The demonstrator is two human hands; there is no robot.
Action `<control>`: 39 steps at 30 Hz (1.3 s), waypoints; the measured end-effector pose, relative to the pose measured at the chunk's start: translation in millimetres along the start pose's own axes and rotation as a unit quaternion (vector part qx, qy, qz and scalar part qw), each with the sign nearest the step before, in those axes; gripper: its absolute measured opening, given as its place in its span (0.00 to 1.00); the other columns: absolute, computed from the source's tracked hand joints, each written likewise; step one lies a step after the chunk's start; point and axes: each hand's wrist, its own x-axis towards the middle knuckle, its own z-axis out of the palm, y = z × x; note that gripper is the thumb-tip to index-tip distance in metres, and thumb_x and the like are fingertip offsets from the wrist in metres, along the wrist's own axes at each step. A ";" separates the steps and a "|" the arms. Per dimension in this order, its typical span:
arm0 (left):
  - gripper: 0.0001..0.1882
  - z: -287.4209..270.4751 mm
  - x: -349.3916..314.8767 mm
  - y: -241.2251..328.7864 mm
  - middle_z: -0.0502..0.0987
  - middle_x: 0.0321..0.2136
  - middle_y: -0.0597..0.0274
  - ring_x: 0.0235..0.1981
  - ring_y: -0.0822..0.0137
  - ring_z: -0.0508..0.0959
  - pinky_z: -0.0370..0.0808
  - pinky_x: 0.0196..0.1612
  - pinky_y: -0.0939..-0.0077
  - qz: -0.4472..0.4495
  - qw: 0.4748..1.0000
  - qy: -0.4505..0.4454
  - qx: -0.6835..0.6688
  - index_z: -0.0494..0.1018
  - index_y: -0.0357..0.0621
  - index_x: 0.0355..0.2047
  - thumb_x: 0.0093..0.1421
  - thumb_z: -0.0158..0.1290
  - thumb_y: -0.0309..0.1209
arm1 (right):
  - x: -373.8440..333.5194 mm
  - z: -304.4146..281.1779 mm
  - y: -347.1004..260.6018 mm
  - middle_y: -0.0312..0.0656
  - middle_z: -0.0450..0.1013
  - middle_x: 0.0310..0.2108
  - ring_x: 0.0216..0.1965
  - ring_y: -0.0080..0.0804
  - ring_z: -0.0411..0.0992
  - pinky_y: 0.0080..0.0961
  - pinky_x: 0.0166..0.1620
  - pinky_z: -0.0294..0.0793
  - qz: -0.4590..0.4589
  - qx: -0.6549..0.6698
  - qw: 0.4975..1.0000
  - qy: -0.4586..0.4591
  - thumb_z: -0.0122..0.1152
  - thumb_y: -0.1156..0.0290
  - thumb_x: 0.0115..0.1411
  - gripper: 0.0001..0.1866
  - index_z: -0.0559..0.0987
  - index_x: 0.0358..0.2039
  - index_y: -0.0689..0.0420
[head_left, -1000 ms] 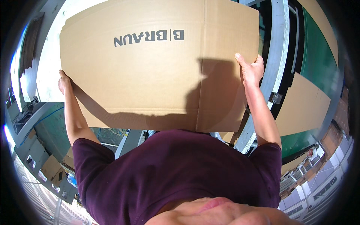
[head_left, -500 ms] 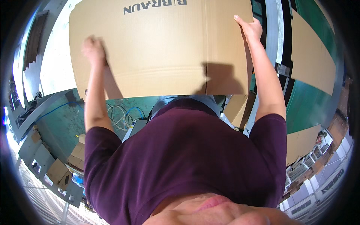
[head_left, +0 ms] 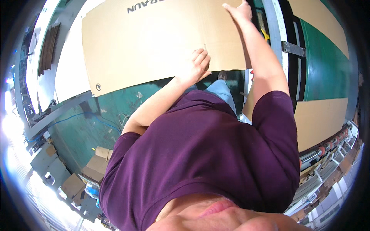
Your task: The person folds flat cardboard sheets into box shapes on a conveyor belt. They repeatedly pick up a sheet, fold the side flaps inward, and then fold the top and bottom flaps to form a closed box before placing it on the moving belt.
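Observation:
A large brown cardboard sheet (head_left: pixel 142 42) with dark print lies in front of me, its near edge just ahead of my body. My right hand (head_left: pixel 241 12) grips its right edge, thumb on top and the other fingers around the side. At the near edge, right of the middle, my left hand (head_left: pixel 195 64) is closed with bent fingers over the board. The thumb side of that hand reaches past the edge, and its underside is hidden. Close to these fingers a short slit (head_left: pixel 205 47) shows in the cardboard.
A white surface (head_left: pixel 71 65) extends left of the sheet. At the right, a metal rail (head_left: pixel 275 23) runs beside a green belt (head_left: pixel 323 63) carrying flat cardboard pieces (head_left: pixel 322 119). Below lies a green floor (head_left: pixel 73 134) with a blue cable (head_left: pixel 102 120) and cardboard boxes (head_left: pixel 96 163).
My left hand has moved from the left part of the sheet rightward to its near edge. The sheet has tilted and shifted away; my right hand has moved farther forward and slightly left with it.

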 end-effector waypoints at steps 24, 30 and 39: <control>0.20 2.1 19.9 -2.5 0.71 0.43 0.53 0.50 0.50 0.67 0.66 0.53 0.57 0.026 0.991 -0.083 0.097 0.70 0.39 0.35 0.43 0.59 0.36 | -198.4 -287.2 455.9 0.53 0.71 0.45 0.51 0.51 0.67 0.43 0.56 0.63 -0.043 -0.244 0.939 0.239 0.52 0.82 0.45 0.22 0.74 0.45 0.62; 0.19 14.4 21.7 -9.3 0.71 0.43 0.53 0.49 0.51 0.68 0.66 0.51 0.57 0.043 0.994 -0.037 0.092 0.71 0.40 0.34 0.42 0.58 0.35 | -115.5 -395.0 239.5 0.47 0.75 0.29 0.32 0.48 0.73 0.38 0.40 0.71 -0.179 -0.132 0.936 0.272 0.52 0.84 0.40 0.18 0.77 0.36 0.62; 0.19 -11.9 32.7 18.9 0.72 0.42 0.53 0.49 0.51 0.69 0.66 0.50 0.57 0.026 0.997 -0.048 0.045 0.70 0.41 0.33 0.41 0.61 0.34 | -61.5 -553.6 245.1 0.45 0.78 0.30 0.31 0.35 0.74 0.29 0.37 0.72 0.016 0.042 0.795 0.605 0.65 0.60 0.56 0.19 0.77 0.34 0.66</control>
